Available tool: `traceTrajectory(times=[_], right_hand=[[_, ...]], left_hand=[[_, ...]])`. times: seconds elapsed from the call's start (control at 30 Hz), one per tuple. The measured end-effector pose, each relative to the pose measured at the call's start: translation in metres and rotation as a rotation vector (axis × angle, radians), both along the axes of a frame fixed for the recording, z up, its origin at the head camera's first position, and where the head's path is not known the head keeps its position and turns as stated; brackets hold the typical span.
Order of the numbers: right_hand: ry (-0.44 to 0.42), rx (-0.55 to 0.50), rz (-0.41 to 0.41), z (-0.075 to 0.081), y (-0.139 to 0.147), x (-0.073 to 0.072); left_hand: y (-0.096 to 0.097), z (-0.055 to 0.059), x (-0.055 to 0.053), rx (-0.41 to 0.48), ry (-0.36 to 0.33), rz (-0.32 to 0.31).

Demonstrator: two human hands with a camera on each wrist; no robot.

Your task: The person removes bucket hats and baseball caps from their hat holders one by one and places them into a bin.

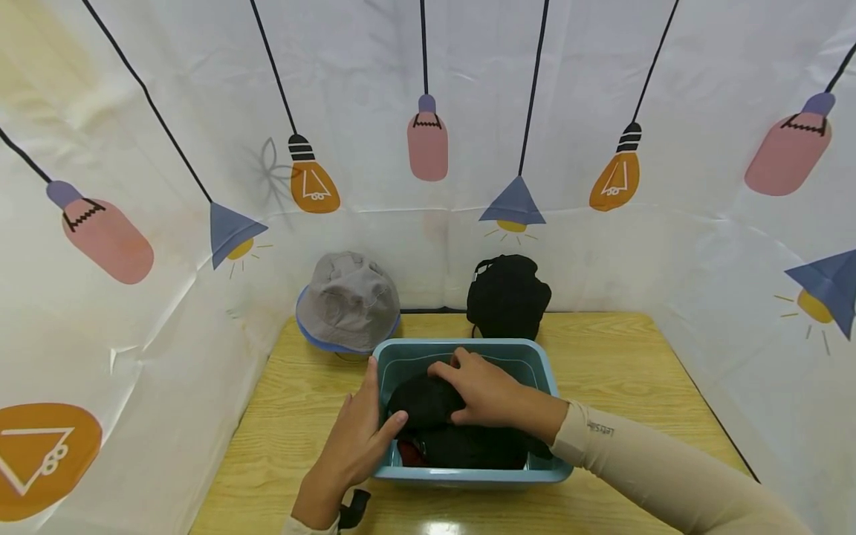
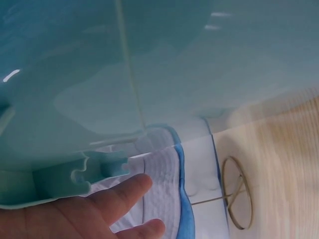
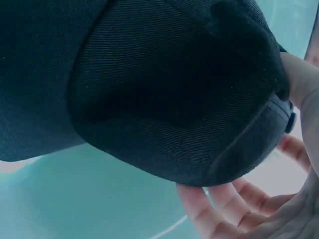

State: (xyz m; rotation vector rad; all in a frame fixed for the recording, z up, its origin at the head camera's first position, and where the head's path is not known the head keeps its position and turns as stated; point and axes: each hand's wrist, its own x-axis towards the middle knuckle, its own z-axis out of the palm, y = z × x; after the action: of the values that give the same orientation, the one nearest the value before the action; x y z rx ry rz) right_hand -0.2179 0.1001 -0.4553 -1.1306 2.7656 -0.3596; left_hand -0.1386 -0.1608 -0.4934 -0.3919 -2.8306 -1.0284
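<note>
A blue-green plastic basin [image 1: 468, 475] stands on the wooden table with dark caps in it. My right hand [image 1: 488, 390] reaches in from the right and grips a black cap [image 1: 424, 401], thumb and fingers on opposite sides of it. The right wrist view shows this cap [image 3: 174, 94] close up, a small button at its edge. Another black cap [image 1: 468, 446] lies below it, with something dark red [image 1: 410, 453] partly hidden. My left hand [image 1: 361, 435] rests against the basin's left side, fingers fairly straight outside, thumb over the rim.
A grey bucket hat [image 1: 351, 297] with a blue brim edge stands behind the basin's left corner, its cord [image 2: 238, 194] on the table. A black hat [image 1: 508, 297] is behind the basin to the right. A white sheet printed with lamps [image 1: 428, 245] encloses the table [image 1: 615, 371].
</note>
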Motion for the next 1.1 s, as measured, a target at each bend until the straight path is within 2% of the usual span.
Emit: traceTrajectory(times=[0.27, 0.53, 0.73, 0.97, 1.1], right_hand=[[0.036, 0.037, 0.02, -0.003, -0.005, 0.0], [-0.009, 0.052, 0.028, -0.008, -0.011, 0.003], [-0.069, 0.061, 0.087, -0.012, -0.014, 0.002], [-0.086, 0.105, 0.205, -0.021, -0.017, -0.001], [-0.097, 0.143, 0.213, -0.022, -0.019, 0.0]], left_hand=[[0.001, 0.002, 0.0, 0.003, 0.0, -0.007], [0.001, 0.002, 0.0, 0.012, -0.018, -0.014], [0.001, 0.0, 0.001, 0.008, -0.029, -0.008], [0.0, 0.001, 0.003, 0.009, -0.033, -0.004], [0.002, 0.0, 0.001, 0.009, -0.026, -0.009]])
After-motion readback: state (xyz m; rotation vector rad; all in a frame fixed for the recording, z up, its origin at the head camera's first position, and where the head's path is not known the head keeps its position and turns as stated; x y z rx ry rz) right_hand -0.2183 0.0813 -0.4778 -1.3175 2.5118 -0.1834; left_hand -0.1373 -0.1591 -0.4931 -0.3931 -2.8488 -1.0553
